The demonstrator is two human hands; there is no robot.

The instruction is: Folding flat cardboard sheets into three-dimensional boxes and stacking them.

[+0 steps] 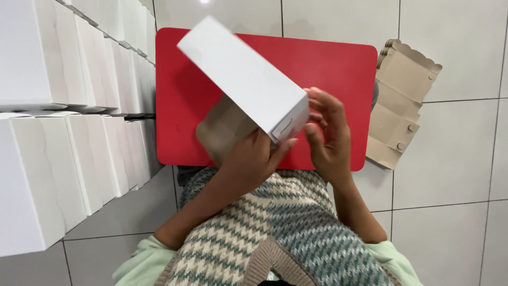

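White box point(246, 79) pinched by left hand point(254, 159) beneath; right hand point(328, 132) fingers curled at its corner.

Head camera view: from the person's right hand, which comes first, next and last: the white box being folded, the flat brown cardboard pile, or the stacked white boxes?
1. White box, touching the right hand at its left.
2. Flat brown cardboard pile, to its right on the floor.
3. Stacked white boxes, far left.

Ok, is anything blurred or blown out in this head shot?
Head view: the brown flap under the white box is smeared by motion, and so are the fingertips of the right hand; the left hand is sharper. A small glare spot sits on the floor tile at the top edge. The stacked white boxes on the left look near washed out.
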